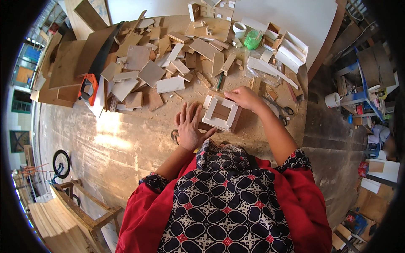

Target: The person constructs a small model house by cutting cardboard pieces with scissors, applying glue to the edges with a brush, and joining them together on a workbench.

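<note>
A small box-like wooden frame with white strips around a square opening sits at the near edge of the workbench, in front of my chest. My left hand is beside its left side, fingers stretched and apart, the thumb reaching toward the near left corner. Whether that thumb touches the frame, I cannot tell. My right hand reaches over the far right corner, its fingers closed on the far edge. Just beyond the frame lies a dark green pencil-like stick. Scissors with dark handles rest to the right.
A heap of wood offcuts covers the far left of the bench. An orange-handled saw hangs over its left edge. Farther back are a white tape roll, a green plastic bag and a white divided box.
</note>
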`<state>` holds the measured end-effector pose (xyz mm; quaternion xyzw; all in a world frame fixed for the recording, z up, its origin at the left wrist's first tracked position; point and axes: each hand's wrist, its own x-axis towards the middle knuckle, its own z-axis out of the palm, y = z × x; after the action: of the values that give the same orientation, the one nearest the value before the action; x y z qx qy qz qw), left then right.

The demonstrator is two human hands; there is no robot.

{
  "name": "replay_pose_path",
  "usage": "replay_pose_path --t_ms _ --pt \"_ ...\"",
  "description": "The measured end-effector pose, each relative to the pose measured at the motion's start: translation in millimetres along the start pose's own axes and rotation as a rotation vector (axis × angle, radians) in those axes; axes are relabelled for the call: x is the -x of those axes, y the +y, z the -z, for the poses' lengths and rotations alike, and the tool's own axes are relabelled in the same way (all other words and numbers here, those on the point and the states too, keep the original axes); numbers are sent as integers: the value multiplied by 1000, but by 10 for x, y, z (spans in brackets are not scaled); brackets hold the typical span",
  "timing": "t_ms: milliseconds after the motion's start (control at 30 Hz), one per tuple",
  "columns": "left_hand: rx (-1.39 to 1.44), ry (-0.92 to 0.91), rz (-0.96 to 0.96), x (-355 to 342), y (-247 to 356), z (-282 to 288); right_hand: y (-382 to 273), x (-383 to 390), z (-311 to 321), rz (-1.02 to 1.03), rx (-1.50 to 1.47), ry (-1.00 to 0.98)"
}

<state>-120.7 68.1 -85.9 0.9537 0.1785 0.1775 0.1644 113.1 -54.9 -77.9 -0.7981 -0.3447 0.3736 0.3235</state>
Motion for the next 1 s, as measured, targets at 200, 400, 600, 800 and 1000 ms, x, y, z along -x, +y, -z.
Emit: replay_pose_path --t_ms 200,400,600,800,1000 --pt "4 7 -6 -1 -3 -3 -53 6 -22 12 16 29" --pt "-6 9 -19 -15 14 -14 77 14 -28 61 -43 71" --pt "-13 21 -23 5 -12 -38 81 74 -27 11 -153 39" --pt "-13 -4 -34 -16 1 -38 247 244 -75 162 -285 268" --pt "68 -30 -57 47 -116 -46 -9 890 -218 485 97 523"
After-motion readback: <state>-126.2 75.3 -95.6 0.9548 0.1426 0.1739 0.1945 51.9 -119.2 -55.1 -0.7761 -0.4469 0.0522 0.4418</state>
